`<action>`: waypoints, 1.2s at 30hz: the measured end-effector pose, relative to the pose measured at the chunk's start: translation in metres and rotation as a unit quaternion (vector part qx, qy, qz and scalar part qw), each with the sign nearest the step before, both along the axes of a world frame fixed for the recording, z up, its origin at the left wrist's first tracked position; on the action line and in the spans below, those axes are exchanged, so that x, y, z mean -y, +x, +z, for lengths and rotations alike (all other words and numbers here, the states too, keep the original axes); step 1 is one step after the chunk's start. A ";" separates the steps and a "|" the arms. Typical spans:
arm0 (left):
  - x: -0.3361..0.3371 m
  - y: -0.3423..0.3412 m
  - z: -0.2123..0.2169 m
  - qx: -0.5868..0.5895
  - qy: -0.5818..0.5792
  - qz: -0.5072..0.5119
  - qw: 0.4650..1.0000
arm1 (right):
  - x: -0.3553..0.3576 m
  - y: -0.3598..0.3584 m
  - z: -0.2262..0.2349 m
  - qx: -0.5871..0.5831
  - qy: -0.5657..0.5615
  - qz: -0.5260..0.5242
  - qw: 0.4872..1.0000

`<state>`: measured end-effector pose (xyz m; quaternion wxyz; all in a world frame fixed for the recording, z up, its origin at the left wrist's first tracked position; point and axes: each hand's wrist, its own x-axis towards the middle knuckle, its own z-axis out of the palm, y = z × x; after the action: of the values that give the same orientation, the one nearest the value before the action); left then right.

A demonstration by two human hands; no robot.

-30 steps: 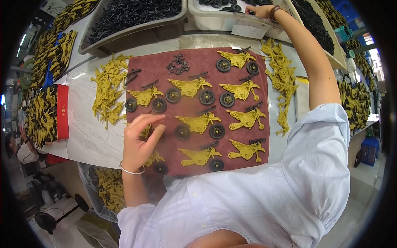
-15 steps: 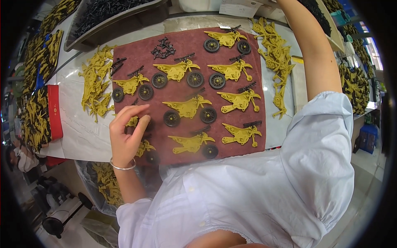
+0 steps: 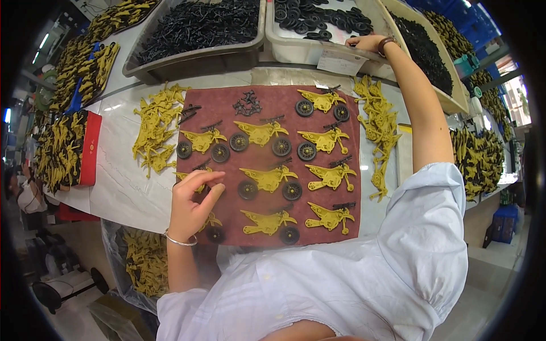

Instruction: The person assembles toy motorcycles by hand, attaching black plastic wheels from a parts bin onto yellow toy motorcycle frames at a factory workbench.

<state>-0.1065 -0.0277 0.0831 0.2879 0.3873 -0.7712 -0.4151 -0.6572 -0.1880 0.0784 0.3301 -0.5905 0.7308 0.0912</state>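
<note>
My right hand (image 3: 368, 42) reaches over the near wall of a white bin (image 3: 296, 50) with black toy wheels (image 3: 310, 21) in it. Its fingers are curled together at the bin's inner edge, and what they hold, if anything, is hidden. Over the left side of a dark red cloth (image 3: 222, 170), my left hand (image 3: 194, 204) hovers with thumb and forefinger apart and nothing visible between them. It partly covers two yellow toy motorcycle bodies. Several more lie in rows, such as a motorcycle with two wheels (image 3: 269, 179) and a wheelless one (image 3: 330, 220). All show black handlebars.
Yellow body parts are heaped left (image 3: 156, 131) and right (image 3: 378, 125) of the cloth. A grey bin (image 3: 199, 59) of black parts stands at the back left, a cream bin (image 3: 458, 102) at the back right. Small black parts (image 3: 247, 104) lie on the cloth's far side.
The view has tilted up, bringing the bins and my right hand at the wheel bin into sight. My left hand stays over the cloth's left side, in much the same pose.
</note>
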 end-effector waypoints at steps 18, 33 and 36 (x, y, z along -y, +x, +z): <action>0.004 -0.006 -0.006 -0.014 0.022 -0.015 1.000 | 0.020 -0.014 -0.014 0.138 -0.001 0.070 0.988; 0.006 -0.005 -0.004 -0.027 0.028 -0.014 0.999 | 0.019 -0.015 -0.009 0.138 -0.167 0.137 0.967; 0.001 -0.001 -0.003 -0.034 0.032 -0.010 0.999 | -0.011 0.013 0.030 0.278 -0.169 -0.096 0.941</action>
<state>-0.1076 -0.0291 0.0803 0.2968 0.3742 -0.7511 -0.4557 -0.6442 -0.1772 0.1086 0.4226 -0.5662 0.6680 -0.2338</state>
